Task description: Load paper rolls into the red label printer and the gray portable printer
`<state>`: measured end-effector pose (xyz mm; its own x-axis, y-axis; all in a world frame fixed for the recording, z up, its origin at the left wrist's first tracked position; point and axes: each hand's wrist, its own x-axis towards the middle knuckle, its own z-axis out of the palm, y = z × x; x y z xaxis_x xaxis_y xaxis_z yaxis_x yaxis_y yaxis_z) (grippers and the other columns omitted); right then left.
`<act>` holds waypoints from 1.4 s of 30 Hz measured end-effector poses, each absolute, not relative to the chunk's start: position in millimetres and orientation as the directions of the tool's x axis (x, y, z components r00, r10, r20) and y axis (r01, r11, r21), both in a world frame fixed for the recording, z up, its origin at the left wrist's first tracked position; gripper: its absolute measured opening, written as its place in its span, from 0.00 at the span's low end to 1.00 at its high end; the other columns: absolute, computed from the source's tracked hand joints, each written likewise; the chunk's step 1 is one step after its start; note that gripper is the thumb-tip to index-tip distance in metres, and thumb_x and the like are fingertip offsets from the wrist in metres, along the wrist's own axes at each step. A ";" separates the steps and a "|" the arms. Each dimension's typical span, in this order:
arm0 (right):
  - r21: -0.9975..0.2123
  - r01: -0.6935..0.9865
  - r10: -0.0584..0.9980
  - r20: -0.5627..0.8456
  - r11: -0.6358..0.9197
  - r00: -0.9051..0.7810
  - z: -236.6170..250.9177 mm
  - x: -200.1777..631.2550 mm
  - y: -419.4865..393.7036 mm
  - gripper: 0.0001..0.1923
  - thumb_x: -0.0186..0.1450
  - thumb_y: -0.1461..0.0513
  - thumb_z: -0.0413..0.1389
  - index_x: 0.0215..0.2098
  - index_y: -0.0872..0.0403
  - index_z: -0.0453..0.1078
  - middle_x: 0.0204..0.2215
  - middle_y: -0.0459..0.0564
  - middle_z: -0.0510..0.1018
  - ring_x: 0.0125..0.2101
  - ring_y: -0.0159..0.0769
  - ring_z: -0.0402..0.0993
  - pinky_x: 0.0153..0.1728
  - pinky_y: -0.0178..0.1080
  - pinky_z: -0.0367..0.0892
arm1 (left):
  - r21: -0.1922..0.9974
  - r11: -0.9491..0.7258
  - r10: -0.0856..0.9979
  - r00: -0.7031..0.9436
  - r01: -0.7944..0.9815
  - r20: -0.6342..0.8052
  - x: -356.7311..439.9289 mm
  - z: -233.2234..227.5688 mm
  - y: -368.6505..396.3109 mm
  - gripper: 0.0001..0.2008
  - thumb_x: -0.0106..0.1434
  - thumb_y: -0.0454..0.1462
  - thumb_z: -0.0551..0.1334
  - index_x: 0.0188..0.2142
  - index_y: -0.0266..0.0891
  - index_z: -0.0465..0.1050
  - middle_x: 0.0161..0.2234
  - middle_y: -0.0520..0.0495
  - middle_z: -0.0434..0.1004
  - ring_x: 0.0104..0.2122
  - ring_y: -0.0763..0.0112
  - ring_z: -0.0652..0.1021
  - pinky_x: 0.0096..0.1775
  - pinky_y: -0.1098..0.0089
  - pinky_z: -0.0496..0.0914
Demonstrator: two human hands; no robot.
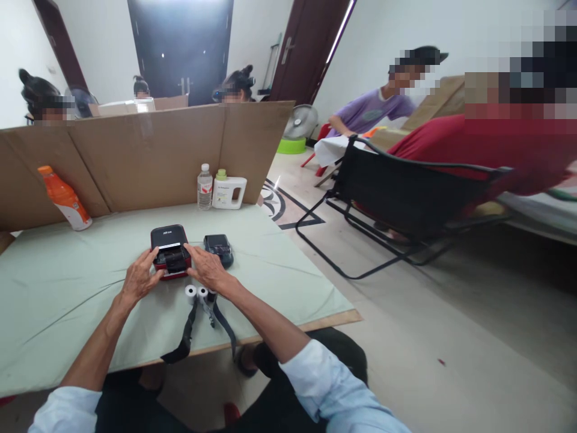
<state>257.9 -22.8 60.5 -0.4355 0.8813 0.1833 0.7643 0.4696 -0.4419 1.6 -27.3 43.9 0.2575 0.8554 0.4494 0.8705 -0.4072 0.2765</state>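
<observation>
A small black and red receipt printer [169,236] lies on the pale green tabletop, with a dark recess in its near half. My left hand [142,276] grips its left side, thumb at the front edge. On the opposite side, my right hand [205,264] holds it with the fingers bent against the edge. Just beyond the right hand sits a second dark device [219,248], smaller and partly covered by that hand. Small white paper rolls [191,293] lie in front of the printer, beside a black strap [184,344] that hangs over the table's near edge.
A cardboard screen [157,156] stands along the far edge. Before it are an orange bottle [65,197], a clear water bottle [204,187] and a white jug [228,192]. To the right are a black folding chair [401,192] and people seated nearby.
</observation>
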 end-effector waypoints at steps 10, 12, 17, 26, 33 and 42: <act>-0.436 0.773 0.886 0.164 0.460 -0.434 61.5 257.5 -21.6 0.37 0.68 0.63 0.59 0.73 0.53 0.54 0.64 0.61 0.71 0.60 0.49 0.71 0.56 0.47 0.68 | 0.301 -0.407 0.847 0.233 0.863 0.477 5.4 43.5 -30.4 0.30 0.61 0.40 0.66 0.63 0.47 0.70 0.62 0.42 0.74 0.59 0.51 0.77 0.57 0.55 0.75; -0.442 0.774 0.889 0.162 0.454 -0.429 60.5 257.1 -20.5 0.37 0.68 0.62 0.59 0.72 0.53 0.54 0.64 0.62 0.71 0.60 0.49 0.71 0.55 0.47 0.69 | 0.312 -0.404 0.855 0.233 0.860 0.464 6.2 45.3 -29.9 0.30 0.61 0.40 0.67 0.63 0.46 0.70 0.62 0.42 0.74 0.59 0.51 0.77 0.57 0.55 0.75; -0.470 0.759 0.889 0.169 0.452 -0.425 53.9 258.4 -19.6 0.38 0.68 0.62 0.58 0.73 0.53 0.53 0.65 0.61 0.69 0.60 0.50 0.71 0.54 0.47 0.68 | 0.333 -0.398 0.869 0.236 0.855 0.434 8.1 43.8 -29.8 0.30 0.61 0.39 0.67 0.63 0.44 0.68 0.61 0.41 0.75 0.57 0.52 0.78 0.58 0.56 0.74; -0.669 0.619 0.891 0.151 0.411 -0.429 43.7 261.5 -18.3 0.30 0.66 0.61 0.57 0.66 0.52 0.62 0.45 0.53 0.82 0.42 0.45 0.78 0.43 0.41 0.69 | 0.377 -0.341 0.898 0.180 0.861 0.402 23.5 25.5 -37.4 0.38 0.65 0.37 0.64 0.72 0.39 0.53 0.68 0.32 0.66 0.62 0.46 0.75 0.58 0.50 0.74; -0.712 0.534 0.865 0.213 0.456 -0.454 45.6 256.6 -19.5 0.20 0.66 0.63 0.57 0.56 0.51 0.69 0.41 0.50 0.82 0.37 0.42 0.78 0.41 0.40 0.69 | 0.404 -0.374 0.888 0.196 0.834 0.417 19.2 23.8 -37.8 0.38 0.64 0.34 0.62 0.72 0.39 0.54 0.69 0.33 0.65 0.65 0.47 0.72 0.61 0.49 0.72; -0.715 0.494 0.836 0.236 0.495 -0.496 49.1 241.4 -23.9 0.23 0.65 0.63 0.56 0.58 0.49 0.68 0.41 0.49 0.82 0.37 0.42 0.78 0.42 0.39 0.70 | 0.418 -0.373 0.879 0.172 0.828 0.444 1.5 31.0 -52.8 0.38 0.64 0.35 0.61 0.72 0.36 0.54 0.67 0.31 0.67 0.65 0.47 0.71 0.63 0.48 0.69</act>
